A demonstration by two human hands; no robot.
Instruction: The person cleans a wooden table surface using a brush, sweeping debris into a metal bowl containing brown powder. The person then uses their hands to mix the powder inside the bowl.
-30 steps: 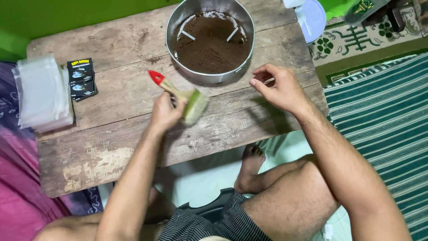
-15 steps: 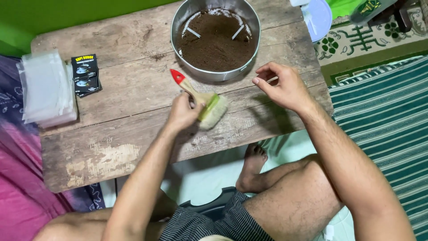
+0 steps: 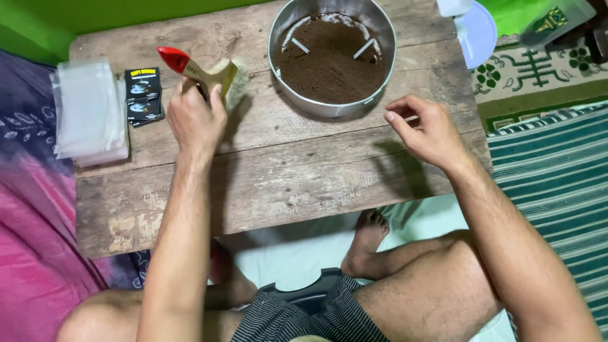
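The left hand [image 3: 193,117] clasped a red-tipped brush [image 3: 206,73] by the table's [image 3: 266,183] far-left corner, mid-sweep by my judgement; the right hand [image 3: 427,130], loosely curled, empty, hovered beside the metal sieve [image 3: 332,54].

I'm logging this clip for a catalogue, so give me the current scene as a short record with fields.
surface: worn wooden table
left hand: grips a paintbrush with a red-tipped handle, held over the table's left part
right hand: empty, fingers curled, hovering just right of the pan
pan: round metal pan holding brown powder, at the table's far edge
table's left end: stack of clear plastic bags; small black packets beside it
posture: person seated on the floor, bare legs under the table
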